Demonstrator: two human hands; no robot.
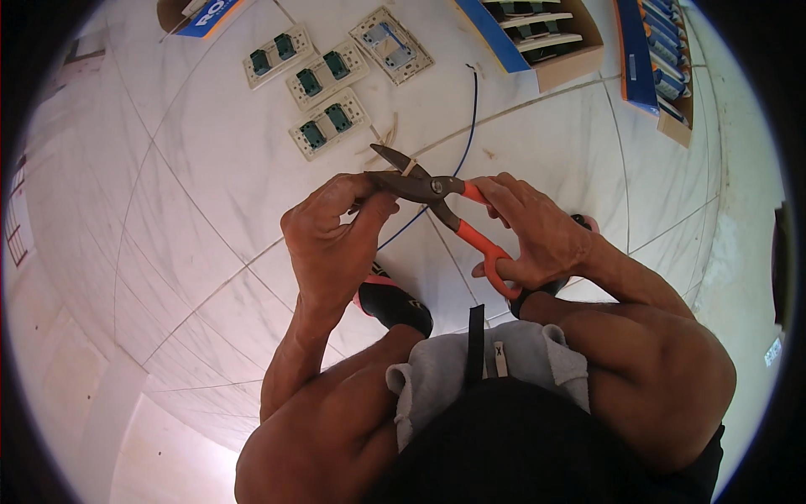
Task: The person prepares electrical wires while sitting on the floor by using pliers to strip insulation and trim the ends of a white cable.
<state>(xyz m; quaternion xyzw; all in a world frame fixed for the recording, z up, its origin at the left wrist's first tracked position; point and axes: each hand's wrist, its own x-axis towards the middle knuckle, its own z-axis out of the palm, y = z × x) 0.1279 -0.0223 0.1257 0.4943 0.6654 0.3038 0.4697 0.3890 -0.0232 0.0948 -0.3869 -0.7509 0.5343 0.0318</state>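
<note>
My right hand (537, 235) grips the orange handles of metal snips (437, 188), with the thumb in the lower loop. The dark blades are apart and point up-left, with a small pale piece (410, 167) visible by the upper blade. My left hand (336, 239) has its fingers pinched at the lower blade's tip; what they hold there is hidden. A blue wire (473, 109) lies on the floor behind the snips, running down-left.
White tiled floor (193, 252) surrounds me. Several cream plates with green inserts (323, 128) and one with a pale insert (389, 46) lie ahead. Open boxes of parts stand top right (546, 38) and far right (659, 59); another box (197, 17) is top left. My feet (395, 307) are below my hands.
</note>
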